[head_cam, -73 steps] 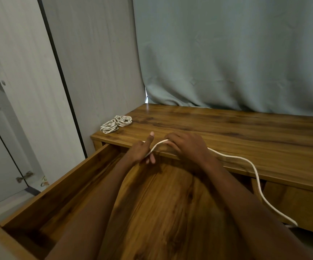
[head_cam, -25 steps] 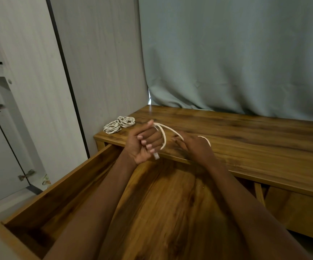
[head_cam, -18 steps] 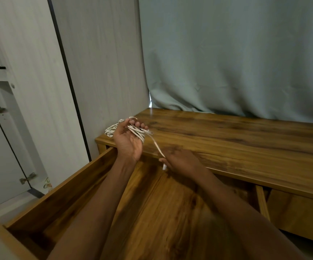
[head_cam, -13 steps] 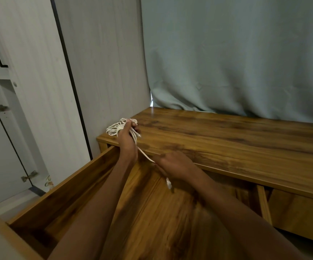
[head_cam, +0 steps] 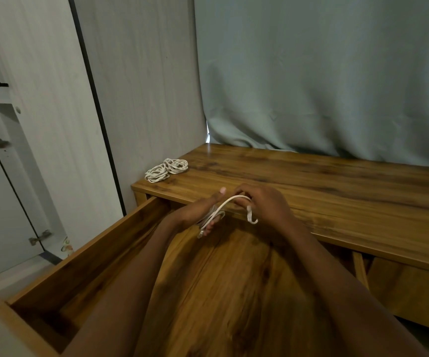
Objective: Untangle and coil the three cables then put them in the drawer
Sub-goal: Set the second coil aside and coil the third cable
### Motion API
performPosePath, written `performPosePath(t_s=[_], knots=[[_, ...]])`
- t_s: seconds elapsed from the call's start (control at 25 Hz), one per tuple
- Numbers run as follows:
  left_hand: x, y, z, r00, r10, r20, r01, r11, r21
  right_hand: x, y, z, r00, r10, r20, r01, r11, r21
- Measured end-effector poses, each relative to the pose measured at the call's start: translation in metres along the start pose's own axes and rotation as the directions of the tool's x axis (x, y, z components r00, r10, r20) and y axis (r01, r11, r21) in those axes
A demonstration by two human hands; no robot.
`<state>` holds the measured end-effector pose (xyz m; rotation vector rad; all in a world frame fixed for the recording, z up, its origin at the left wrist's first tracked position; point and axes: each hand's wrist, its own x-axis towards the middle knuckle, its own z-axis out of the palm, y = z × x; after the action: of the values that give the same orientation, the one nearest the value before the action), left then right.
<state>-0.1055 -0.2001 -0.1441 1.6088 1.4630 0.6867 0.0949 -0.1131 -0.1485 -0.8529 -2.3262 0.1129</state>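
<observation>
From the head camera, the left hand [head_cam: 195,210] has its fingers curled round a small bundle of thin white round cable [head_cam: 212,217], the thumb sticking up and apart from them; one plug end hangs just below those fingers. A single strand arches from the bundle across to the right hand [head_cam: 267,204], whose fingertips pinch it, and the cable's short free tail dangles just under them. Both hands hover at the front edge of the brown wood-grain desk top [head_cam: 337,191], above the pulled-out wooden drawer [head_cam: 84,266]. The drawer is a shallow rectangular box with the same smooth, streaked grain; its visible floor holds no cable, though the forearms hide much of it. Well beyond the left hand's fingers, on the far left corner of the desk top, lie two flat coiled white cables [head_cam: 167,170], side by side and touching. A soft, creased grey-green curtain [head_cam: 324,73] hangs behind the desk, and pale wood-effect cupboard panels [head_cam: 53,99] with a black handle stand to the left.
</observation>
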Motion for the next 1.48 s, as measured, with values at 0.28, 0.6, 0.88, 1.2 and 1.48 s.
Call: performPosePath(t_s=[0.28, 0.6, 0.88, 1.2, 1.48], knots=[[0.001, -0.014, -0.002, 0.999, 0.049, 0.008, -0.048, 0.995, -0.091, -0.004, 0.010, -0.017, 0.906, 0.018, 0.423, -0.420, 0.165, 0.893], [0.016, -0.006, 0.016, 0.814, 0.417, -0.406, -0.045, 0.741, 0.670, -0.002, 0.002, -0.022, 0.953, 0.214, 0.213, -0.278, 0.342, 0.898], [0.024, -0.012, 0.035, 0.667, 0.730, -0.145, -0.153, 0.325, 0.933, 0.002, -0.019, -0.007, 0.962, 0.273, -0.026, -0.184, 0.711, 0.679], [0.033, -0.021, 0.034, 0.670, 0.730, -0.139, -0.159, 0.323, 0.933, -0.002, -0.015, -0.010, 0.969, 0.025, 0.248, -0.195, 0.693, 0.694], [0.029, -0.014, 0.040, 0.619, 0.781, -0.081, -0.176, 0.238, 0.955, 0.000, -0.020, -0.006, 0.971, 0.189, 0.149, -0.238, 0.848, 0.474]])
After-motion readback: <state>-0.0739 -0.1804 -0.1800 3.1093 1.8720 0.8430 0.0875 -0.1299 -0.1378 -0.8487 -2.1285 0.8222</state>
